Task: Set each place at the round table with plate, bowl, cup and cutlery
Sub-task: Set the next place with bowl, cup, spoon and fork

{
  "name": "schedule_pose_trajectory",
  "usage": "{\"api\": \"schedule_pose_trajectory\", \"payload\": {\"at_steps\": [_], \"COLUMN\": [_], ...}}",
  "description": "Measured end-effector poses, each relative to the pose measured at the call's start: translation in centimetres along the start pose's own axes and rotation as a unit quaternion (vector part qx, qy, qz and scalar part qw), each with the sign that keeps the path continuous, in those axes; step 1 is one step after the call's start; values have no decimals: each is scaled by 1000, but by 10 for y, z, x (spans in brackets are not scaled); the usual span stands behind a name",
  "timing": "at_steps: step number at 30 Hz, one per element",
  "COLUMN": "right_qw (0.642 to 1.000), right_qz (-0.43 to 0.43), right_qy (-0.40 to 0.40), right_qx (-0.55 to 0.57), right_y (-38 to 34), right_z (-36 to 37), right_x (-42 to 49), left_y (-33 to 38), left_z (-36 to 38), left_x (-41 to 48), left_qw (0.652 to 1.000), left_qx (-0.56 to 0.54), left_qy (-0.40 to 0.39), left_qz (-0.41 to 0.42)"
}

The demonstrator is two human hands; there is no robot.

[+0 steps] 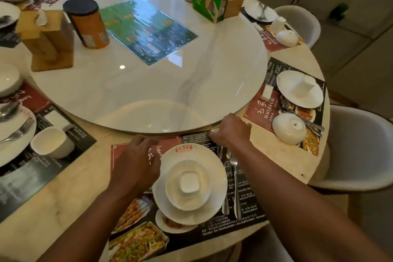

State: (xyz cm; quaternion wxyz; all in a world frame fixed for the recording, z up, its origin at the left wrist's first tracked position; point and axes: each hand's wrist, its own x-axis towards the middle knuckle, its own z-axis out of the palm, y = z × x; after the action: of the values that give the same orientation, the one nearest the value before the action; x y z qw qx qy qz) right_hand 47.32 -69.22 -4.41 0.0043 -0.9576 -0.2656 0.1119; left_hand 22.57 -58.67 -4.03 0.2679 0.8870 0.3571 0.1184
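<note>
Head view: left hand [136,161] and right hand [230,132] pinch the far edge of the red-and-black placemat [246,189] at the round beige table's [70,193] near edge, so a jerk could topple its stacked white ceramic plate [204,151], bowl [176,193] and cup [189,183].

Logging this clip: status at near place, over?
Left hand on placemat, grip unclear; right hand pinches its far edge. Plate, bowl, cup stacked; fork, spoon beside. Turntable rim close ahead.

The head camera looks forward and down from six o'clock, close over the near placemat [246,189], the table [70,187] stretching toward twelve.
</note>
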Motion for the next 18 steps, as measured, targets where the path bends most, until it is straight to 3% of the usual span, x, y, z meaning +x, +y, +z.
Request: {"api": "schedule_pose_trajectory", "payload": {"at_steps": [18], "right_qw": [1000], "right_qz": [9], "right_qy": [4], "right_qx": [-3], "right_y": [4], "right_z": [10], "right_x": [-1], "left_y": [4], "left_z": [2], "left_x": [-8], "left_qw": [1000], "left_qx": [-10], "left_qy": [-8], "left_qz": [-7]}}
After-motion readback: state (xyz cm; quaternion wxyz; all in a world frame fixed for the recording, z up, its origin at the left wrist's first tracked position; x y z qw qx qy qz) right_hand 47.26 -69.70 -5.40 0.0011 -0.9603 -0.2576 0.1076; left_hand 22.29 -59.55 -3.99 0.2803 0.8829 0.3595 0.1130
